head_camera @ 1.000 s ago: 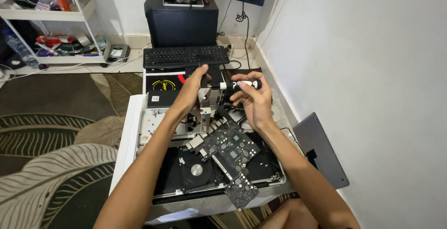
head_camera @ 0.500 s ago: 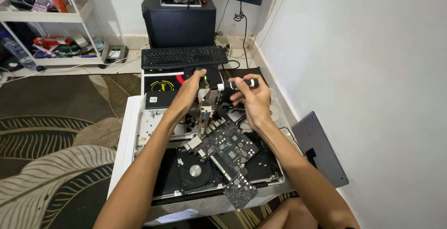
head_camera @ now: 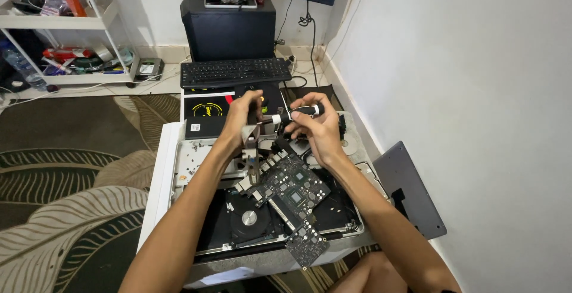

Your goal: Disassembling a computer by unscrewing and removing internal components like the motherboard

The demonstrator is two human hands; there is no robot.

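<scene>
An opened laptop chassis (head_camera: 351,224) lies on a low white table (head_camera: 159,186), with a dark green motherboard (head_camera: 292,189) lifted and tilted across it. My right hand (head_camera: 319,129) grips a black-handled screwdriver (head_camera: 298,113) with a white collar, held roughly level and pointing left. My left hand (head_camera: 241,117) is closed around the screwdriver's tip end, above a grey ribbon cable (head_camera: 250,141) rising from the board. A round fan (head_camera: 245,218) sits in the chassis at lower left.
A black keyboard (head_camera: 235,71) and a black computer tower (head_camera: 229,28) stand beyond the table. A black mat with yellow print (head_camera: 208,108) lies between. A grey laptop cover (head_camera: 411,192) leans on the right wall. Cluttered white shelves (head_camera: 65,25) stand at far left, on a patterned rug (head_camera: 65,174).
Both hands with the screwdriver have dropped slightly toward the board and moved closer together. The motherboard has stayed put.
</scene>
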